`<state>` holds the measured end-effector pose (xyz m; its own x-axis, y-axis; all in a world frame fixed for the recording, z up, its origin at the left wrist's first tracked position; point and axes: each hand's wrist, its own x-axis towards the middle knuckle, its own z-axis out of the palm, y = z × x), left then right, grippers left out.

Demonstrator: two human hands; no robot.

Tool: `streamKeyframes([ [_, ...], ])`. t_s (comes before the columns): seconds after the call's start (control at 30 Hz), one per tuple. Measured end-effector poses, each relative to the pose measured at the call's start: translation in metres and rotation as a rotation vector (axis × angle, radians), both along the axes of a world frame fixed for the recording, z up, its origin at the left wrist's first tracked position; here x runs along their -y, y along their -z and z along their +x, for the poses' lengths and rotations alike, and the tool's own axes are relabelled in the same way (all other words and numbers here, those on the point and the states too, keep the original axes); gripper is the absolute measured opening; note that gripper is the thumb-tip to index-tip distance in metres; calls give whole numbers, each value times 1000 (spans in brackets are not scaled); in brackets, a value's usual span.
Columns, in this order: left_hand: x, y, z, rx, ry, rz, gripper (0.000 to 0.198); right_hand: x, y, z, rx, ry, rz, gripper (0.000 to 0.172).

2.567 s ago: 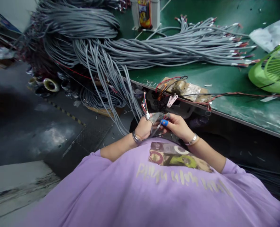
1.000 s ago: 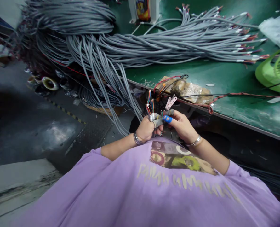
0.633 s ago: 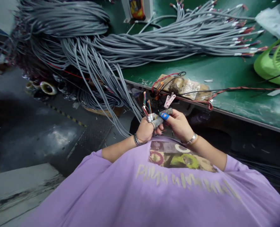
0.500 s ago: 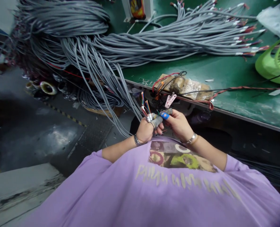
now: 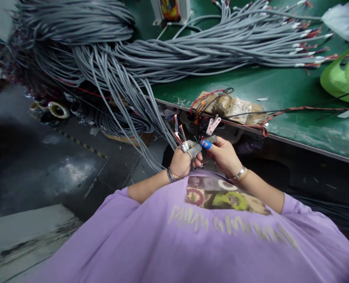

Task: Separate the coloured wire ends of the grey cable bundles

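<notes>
My left hand [image 5: 183,160] is closed around the ends of grey cables, with grey wraps on its thumb and a finger. White-collared ends with coloured wires [image 5: 180,135] stick up out of its grip. Beside it my right hand [image 5: 223,153] pinches at thin coloured wires [image 5: 200,139]; a blue cover sits on its thumb and a grey wrap on a finger. The fingertips of both hands almost meet. Several grey cables [image 5: 155,114] hang from the table edge down toward my left hand. A pink clip [image 5: 213,125] is just beyond the fingers.
A large bundle of grey cables [image 5: 192,57] lies across the green table [image 5: 306,92], its stripped ends at the right. A green plastic basket [image 5: 335,80] stands at the right. Taped cardboard [image 5: 236,108] with wires sits on the near edge. Tape rolls [image 5: 58,110] are low at the left.
Both hands stay nearly in place. The right hand has shifted very slightly right, and more of the thin coloured wires show between the fingertips.
</notes>
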<state>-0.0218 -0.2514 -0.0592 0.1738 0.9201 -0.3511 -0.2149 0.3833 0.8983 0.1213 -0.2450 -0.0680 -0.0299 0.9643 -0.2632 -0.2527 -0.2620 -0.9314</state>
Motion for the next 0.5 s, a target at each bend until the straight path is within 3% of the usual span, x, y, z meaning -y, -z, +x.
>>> streamKeyframes([
  [0.33, -2, -2, 2, 19, -22, -21, 44, 5, 1, 4, -96, 22, -20, 45],
  [0.5, -8, -6, -2, 91, 44, -22, 41, -4, 6, 18, -264, 100, -85, 56],
])
